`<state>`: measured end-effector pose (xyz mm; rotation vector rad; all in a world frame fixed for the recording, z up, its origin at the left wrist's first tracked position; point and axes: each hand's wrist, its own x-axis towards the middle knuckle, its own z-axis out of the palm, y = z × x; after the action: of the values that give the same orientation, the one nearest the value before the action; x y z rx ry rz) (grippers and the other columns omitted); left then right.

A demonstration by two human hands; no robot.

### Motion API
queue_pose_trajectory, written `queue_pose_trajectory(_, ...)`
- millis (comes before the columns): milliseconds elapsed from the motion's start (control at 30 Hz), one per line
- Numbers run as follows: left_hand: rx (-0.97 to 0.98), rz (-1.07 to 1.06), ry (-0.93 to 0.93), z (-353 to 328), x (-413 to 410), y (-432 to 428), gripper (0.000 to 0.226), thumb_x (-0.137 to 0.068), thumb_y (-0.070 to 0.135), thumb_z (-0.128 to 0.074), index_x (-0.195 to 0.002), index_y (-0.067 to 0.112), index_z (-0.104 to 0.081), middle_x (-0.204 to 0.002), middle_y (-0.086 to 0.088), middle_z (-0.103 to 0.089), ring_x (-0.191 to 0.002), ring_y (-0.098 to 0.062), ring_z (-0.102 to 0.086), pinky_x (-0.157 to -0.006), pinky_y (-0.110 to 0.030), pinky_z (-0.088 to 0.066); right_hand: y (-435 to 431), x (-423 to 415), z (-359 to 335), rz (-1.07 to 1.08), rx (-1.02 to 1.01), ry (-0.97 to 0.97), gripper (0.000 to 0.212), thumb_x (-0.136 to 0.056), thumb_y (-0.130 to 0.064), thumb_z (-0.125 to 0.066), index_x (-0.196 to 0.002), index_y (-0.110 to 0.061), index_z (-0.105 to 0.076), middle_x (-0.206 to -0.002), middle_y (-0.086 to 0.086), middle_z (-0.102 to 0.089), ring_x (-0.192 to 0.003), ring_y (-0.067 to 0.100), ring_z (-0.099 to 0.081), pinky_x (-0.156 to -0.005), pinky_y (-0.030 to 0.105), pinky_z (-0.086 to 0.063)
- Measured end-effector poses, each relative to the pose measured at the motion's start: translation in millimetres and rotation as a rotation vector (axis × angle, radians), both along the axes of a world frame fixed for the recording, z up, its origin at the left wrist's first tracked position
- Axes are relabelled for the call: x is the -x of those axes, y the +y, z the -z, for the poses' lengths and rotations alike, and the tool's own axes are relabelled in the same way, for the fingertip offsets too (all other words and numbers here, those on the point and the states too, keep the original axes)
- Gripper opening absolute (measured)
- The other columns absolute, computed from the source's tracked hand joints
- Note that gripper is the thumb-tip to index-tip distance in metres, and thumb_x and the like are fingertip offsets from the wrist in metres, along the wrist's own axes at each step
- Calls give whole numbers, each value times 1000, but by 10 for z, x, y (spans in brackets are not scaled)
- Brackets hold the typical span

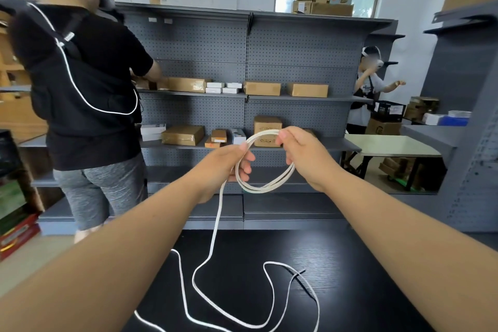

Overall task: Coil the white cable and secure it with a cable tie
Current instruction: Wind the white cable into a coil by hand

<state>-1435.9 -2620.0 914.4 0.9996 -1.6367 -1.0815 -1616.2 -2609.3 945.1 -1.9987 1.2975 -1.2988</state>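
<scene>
Thin white cable (258,191) has two loops gripped by my left hand (229,163) and right hand (304,155), most trailing uncoiled, untied.

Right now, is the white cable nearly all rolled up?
Not yet. Done: about two loops form a small coil. In hand: the left hand pinches the coil on one side and the right hand grips the other. Left: a long loose tail hangs down and snakes over the black table, and what looks like the black cable tie lies there untouched.
</scene>
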Motion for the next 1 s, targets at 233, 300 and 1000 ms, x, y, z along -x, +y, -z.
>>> queue_pose_trajectory(233,-8,-29,181,65,51,28,30,-100,30,-35,-87,17,-58,-63,3,-46,-57,-13,-52,-87,-39,-49,-101,-5,168,-28,-69,-302,31,-101,-28,-33,-79,-20,-54,-61,-3,-37,-58,12,-37,-69,30,-41)
queue_pose_trajectory(300,43,-85,158,40,84,44,29,-101,28,-34,-86,16,-56,-64,0,-39,-54,-12,-43,-79,-35,-55,-100,-14,206,-56,-120,-358,32,-101,-27,-32,-79,-18,-54,-58,-2,-36,-57,11,-38,-72,31,-45)
queue_pose_trajectory(1000,498,-244,-671,-197,101,88,26,-100,28,-34,-86,11,-46,-78,-15,-54,-76,-36,-57,-75,-49,-50,-19,-44,-8,-28,-7,551,19,-100,-26,-33,-96,-16,-49,-79,1,-51,-74,18,-50,-70,35,-44)
